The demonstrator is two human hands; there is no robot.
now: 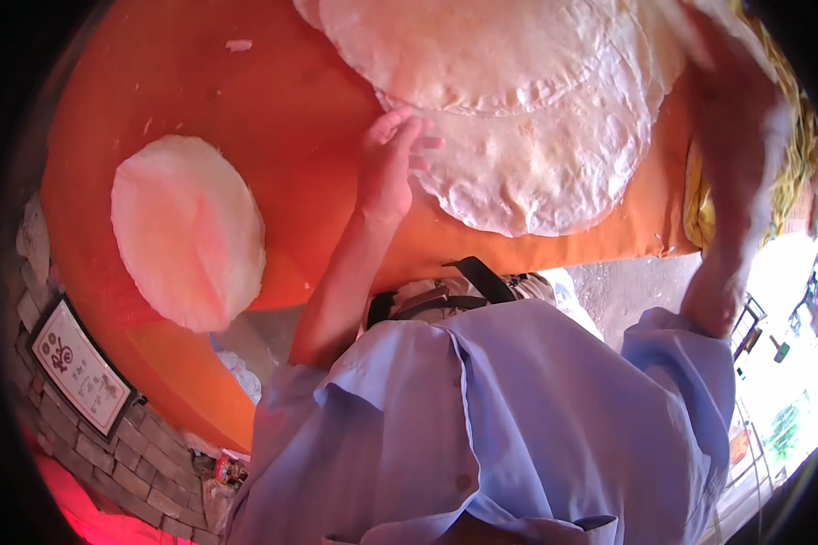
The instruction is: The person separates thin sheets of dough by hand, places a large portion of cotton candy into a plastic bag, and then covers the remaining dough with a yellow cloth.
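Large, thin, pale flatbreads [536,173] overlap one another on an orange cloth-covered table [309,136]. At their left edge is my left hand [395,162], its fingers slightly bent and apart, with the fingertips overlapping the rim of the lower flatbread. My right arm stretches to the far right side of the breads, where my right hand [686,32] is smeared by motion near their edge. Its fingers do not show clearly. Farther left, a single oval flatbread [188,232] with a crease down its middle lies by itself on the cloth.
Yellow, patterned fabric [700,200] lies along the right side of the table. A framed sign [82,368] stands at the lower left against grey bricks [109,459]. A small dough scrap [238,45] rests on the cloth at the upper left.
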